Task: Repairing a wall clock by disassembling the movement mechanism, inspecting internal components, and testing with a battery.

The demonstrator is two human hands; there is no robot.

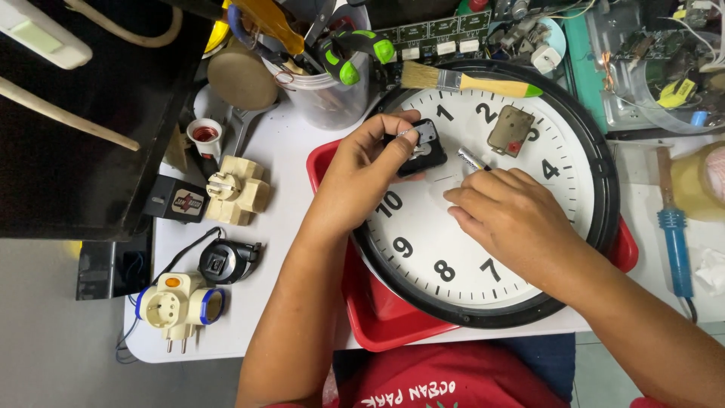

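Black clock module point(420, 148) | in left hand point(362, 177) | battery point(473, 160) at right hand point(507, 215)

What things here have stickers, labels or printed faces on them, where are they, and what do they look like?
Wall clock: on the red tray, round white face, black rim, black numerals.
Black adapter: left of the cream plug adapter, boxy, with a red and white label.
Battery: in the right hand, slim, silver and black wrapper.
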